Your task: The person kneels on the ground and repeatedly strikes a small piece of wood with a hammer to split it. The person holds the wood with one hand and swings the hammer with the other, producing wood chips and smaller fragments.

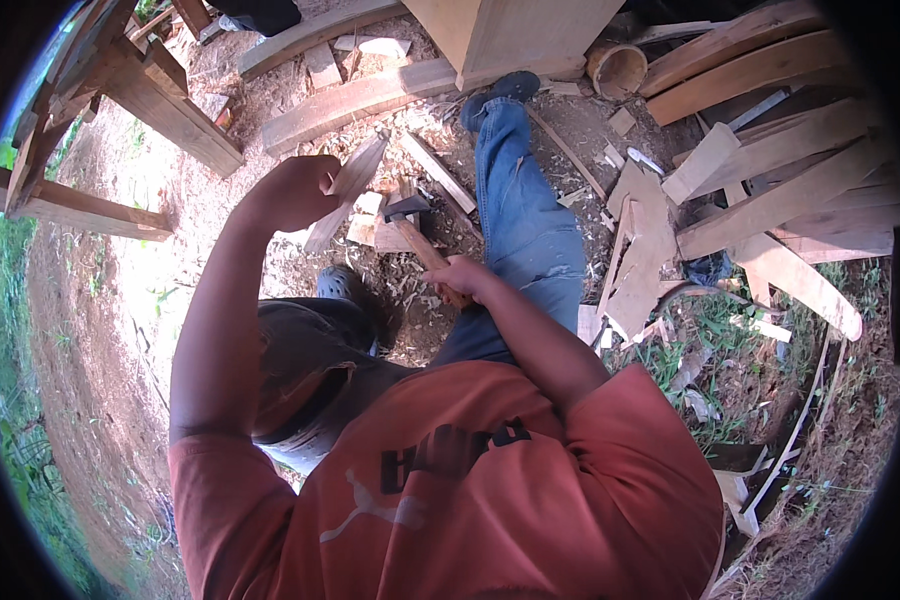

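My left hand [298, 190] is closed round the edge of a short, pale wooden board [358, 178], which it holds up at a slant. In my right hand [462, 279] is the wooden handle of a hatchet [420, 243]. Its dark metal head points away from me, just right of the board's lower part. Beneath the hatchet head lies a small chopping block [388, 233] of pale wood, partly hidden by the tool.
Wood chips and a narrow strip [438, 172] lie around the block. Curved beams [355, 103] rest beyond it, near a large box-like wooden piece [515, 40]. Offcuts and planks [800, 180] are heaped at right. A wooden frame [160, 105] stands at left.
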